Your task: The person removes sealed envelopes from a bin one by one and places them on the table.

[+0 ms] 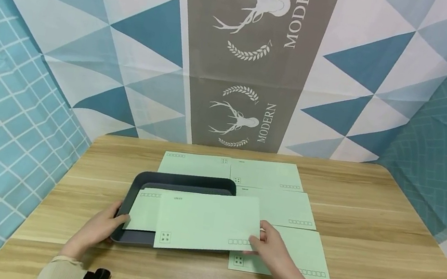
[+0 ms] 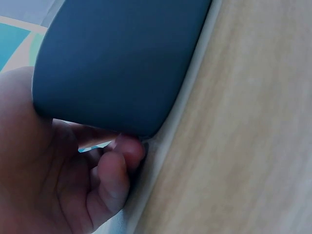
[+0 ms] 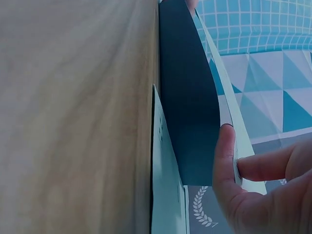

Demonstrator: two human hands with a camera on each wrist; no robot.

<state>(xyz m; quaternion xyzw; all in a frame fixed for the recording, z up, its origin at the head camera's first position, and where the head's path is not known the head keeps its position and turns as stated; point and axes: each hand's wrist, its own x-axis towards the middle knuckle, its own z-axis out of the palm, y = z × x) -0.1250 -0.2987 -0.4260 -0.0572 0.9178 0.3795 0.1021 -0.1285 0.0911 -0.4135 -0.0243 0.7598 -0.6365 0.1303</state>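
My left hand (image 1: 101, 226) grips the left side of a dark grey tray (image 1: 132, 193), thumb over the rim and fingers curled beneath, as the left wrist view also shows around the tray wall (image 2: 122, 63). A pale green envelope (image 1: 210, 223) is pinched at its right end between the thumb and fingers of my right hand (image 1: 272, 247). It tilts over the tray's right part and hides much of the inside. Under it, another green envelope (image 1: 145, 215) lies in the tray. In the right wrist view, my right hand (image 3: 258, 190) holds the envelope (image 3: 226, 87) above the tray's rim.
Green envelopes lie on the wooden table (image 1: 372, 251): one behind the tray (image 1: 195, 164), others at its right, at the back (image 1: 266, 173), middle (image 1: 283, 207) and front (image 1: 298, 249). Patterned cloth (image 1: 362, 69) stands behind the table.
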